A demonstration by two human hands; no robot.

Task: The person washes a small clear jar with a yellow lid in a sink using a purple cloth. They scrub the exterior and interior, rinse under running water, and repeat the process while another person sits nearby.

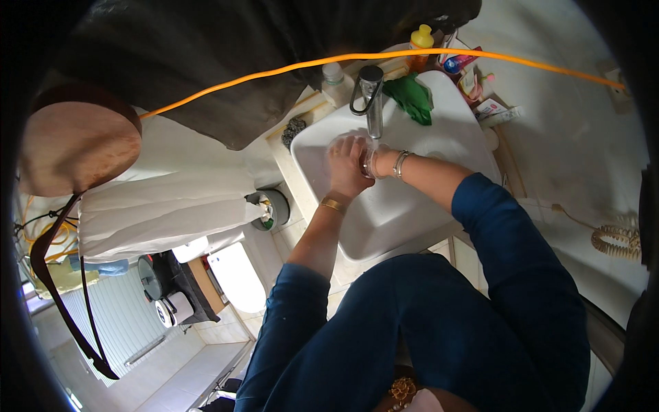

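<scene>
Over the white sink basin (406, 206) my left hand (349, 162) is wrapped around a clear glass or jar (367, 164). At the mouth of this vessel is my right hand (383, 160), its fingers mostly hidden; they may be inside it. Both hands are just below the chrome faucet (374, 110), and water seems to run from its spout. A gold band circles my left wrist, and silver bangles sit on the right. Draped on the sink's back rim, right of the faucet, lies a green cloth or glove (414, 98).
Behind the sink stand a white bottle (334, 82) and a yellow-capped bottle (421, 44). A metal scouring pad (293, 132) lies at the left ledge; toiletries (489, 108) line the right. An orange cable (288, 67) crosses above. A bin (275, 208) and toilet (237, 275) are left.
</scene>
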